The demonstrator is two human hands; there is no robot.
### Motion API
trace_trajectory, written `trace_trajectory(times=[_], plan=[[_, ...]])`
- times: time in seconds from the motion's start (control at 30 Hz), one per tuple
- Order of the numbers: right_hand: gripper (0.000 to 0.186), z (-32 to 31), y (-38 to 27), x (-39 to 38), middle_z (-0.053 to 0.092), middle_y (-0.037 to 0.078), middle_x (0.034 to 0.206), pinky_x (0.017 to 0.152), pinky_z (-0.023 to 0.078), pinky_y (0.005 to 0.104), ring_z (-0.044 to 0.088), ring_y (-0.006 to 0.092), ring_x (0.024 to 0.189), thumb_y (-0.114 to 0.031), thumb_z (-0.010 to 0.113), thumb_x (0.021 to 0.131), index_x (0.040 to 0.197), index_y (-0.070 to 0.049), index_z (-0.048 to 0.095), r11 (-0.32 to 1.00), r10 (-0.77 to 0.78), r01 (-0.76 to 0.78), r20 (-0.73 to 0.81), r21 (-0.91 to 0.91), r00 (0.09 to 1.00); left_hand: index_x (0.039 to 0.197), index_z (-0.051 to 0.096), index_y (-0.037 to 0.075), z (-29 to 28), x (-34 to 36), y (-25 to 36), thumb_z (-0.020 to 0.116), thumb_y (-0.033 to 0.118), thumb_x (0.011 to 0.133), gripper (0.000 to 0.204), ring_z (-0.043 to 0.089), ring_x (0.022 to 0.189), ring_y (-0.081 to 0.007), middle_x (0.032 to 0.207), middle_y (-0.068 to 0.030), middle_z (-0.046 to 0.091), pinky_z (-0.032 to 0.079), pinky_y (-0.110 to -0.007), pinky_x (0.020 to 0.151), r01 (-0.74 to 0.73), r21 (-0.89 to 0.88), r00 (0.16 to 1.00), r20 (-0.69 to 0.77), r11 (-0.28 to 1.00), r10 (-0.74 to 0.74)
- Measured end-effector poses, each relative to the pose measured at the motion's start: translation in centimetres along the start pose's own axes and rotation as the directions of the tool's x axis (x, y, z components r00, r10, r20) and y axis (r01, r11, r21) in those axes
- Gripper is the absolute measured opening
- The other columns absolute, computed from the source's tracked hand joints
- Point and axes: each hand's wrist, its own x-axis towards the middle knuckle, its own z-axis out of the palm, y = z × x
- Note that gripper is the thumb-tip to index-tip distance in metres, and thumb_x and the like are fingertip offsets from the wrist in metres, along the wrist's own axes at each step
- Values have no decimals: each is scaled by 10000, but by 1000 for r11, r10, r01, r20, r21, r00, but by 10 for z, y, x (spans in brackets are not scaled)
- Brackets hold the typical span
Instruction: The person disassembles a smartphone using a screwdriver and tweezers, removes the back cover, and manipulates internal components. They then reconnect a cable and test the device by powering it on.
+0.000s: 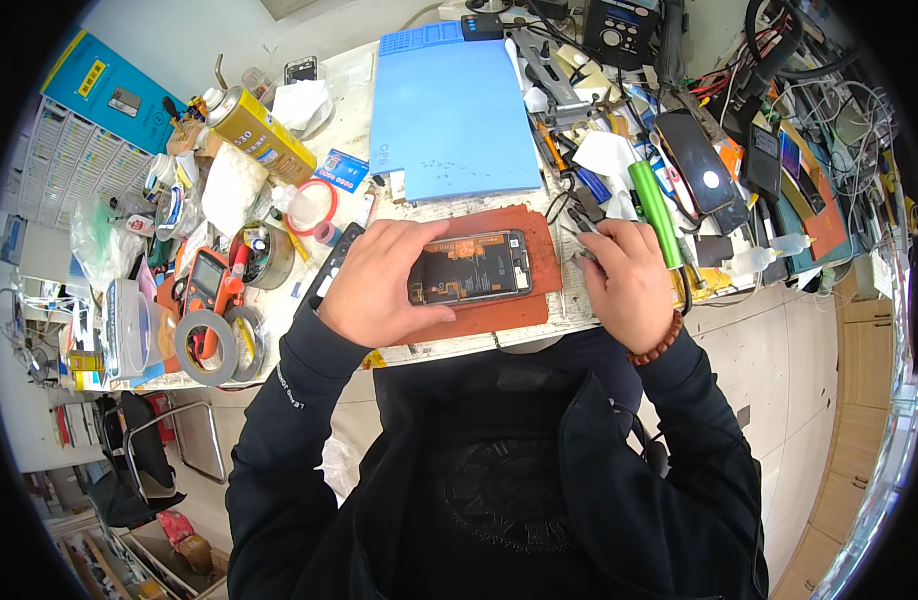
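An opened phone (469, 268), its dark inside and orange flex parts showing, lies on a reddish-brown pad (541, 245). My left hand (379, 280) spans its left end, thumb along the near edge and fingers at the far edge, holding it down on the pad. To the right of the pad, my right hand (631, 280) has curled fingers and thumb at a small dark tool (582, 222) at the table's right side. The tool's kind is unclear, as the fingers partly cover it.
A blue work mat (454, 120) lies beyond the pad. At right are a green cylinder (655, 212), a dark phone (694, 160) and tangled cables. At left stand a yellow can (262, 135), an orange multimeter (209, 280) and tape rolls (205, 347). The table's front edge runs close to me.
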Motion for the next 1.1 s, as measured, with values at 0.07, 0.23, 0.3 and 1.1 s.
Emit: trace_trajectory(times=[0.07, 0.23, 0.3, 1.1], plan=[[346, -2, -11, 7, 714, 158, 1240, 993, 570, 497, 663, 393, 1141, -17, 851, 872, 1213, -26, 794, 1000, -29, 29, -22, 10, 999, 1578, 597, 57, -1, 2, -1, 1067, 243, 721, 996, 620, 1343, -421, 1444, -190, 667, 510, -494, 1158, -28, 17, 1000, 0, 999, 28], [321, -1, -40, 36, 740, 170, 1179, 980, 588, 487, 697, 413, 1087, -115, 844, 974, 1268, -9, 769, 966, -44, 43, -3, 256, 999, 1520, 619, 72, -7, 4, 14, 1048, 154, 682, 945, 646, 1279, -410, 1383, -166, 668, 515, -498, 1120, -197, 116, 976, -72, 974, 206], [292, -2, -46, 48, 754, 165, 1073, 911, 606, 486, 714, 408, 958, -136, 811, 1016, 1273, -4, 765, 853, 25, -140, 227, 503, 974, 1489, 628, 93, -13, 5, 22, 1040, 113, 647, 938, 671, 1213, -385, 1373, -148, 668, 514, -513, 1078, -279, 153, 953, -74, 948, 292], [293, -48, -93, 23, 779, 22, 1233, 952, 570, 257, 688, 62, 1075, -159, 642, 1211, 1407, 49, 706, 133, 131, -436, 421, 890, 898, 1788, 304, 5, 50, 5, 108, 878, 269, 970, 1034, 560, 1582, -362, 1731, -273, 503, 460, -516, 1319, -249, -967, 937, -256, 60, -237]])
